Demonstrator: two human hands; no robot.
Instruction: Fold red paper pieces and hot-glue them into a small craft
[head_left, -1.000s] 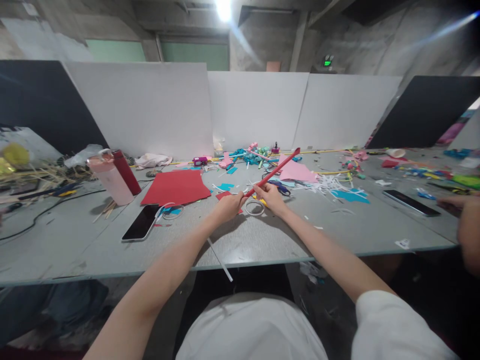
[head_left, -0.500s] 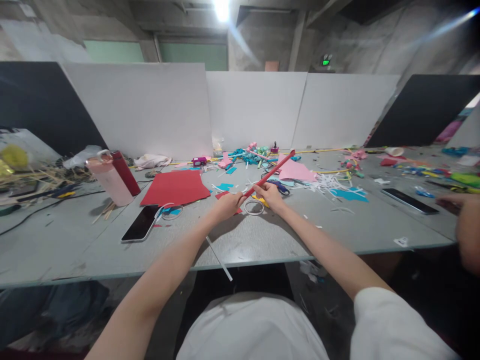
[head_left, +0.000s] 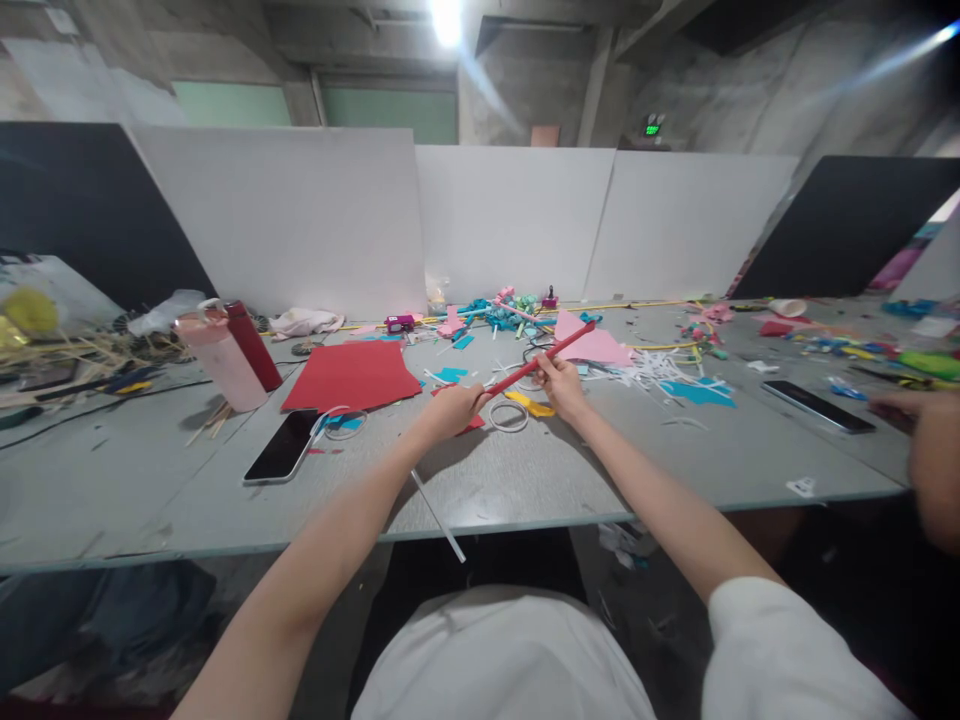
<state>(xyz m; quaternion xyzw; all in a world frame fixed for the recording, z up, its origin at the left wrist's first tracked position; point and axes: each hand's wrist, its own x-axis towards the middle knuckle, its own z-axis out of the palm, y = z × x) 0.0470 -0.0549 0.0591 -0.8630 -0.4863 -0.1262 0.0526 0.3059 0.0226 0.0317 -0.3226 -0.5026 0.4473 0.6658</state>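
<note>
A long narrow red strip, which looks like folded paper, slants up to the right above the table. My left hand is closed on its lower end. Farther along, my right hand pinches it, and the free end sticks out past the fingers. Just below the strip, a white ring rests on the table beside a yellow-handled thing, partly hidden by my right hand. A thin white strip lies under my left forearm and pokes over the front edge.
Left of my hands lie a red sheet and a phone, near a pink bottle. White paper shreds and a pink sheet lie beyond. Another person's hand is at the far right, near a second phone.
My right hand has slid up along the red strip, away from my left hand. The strip's far end has dipped a little, and more of the yellow-handled thing shows.
</note>
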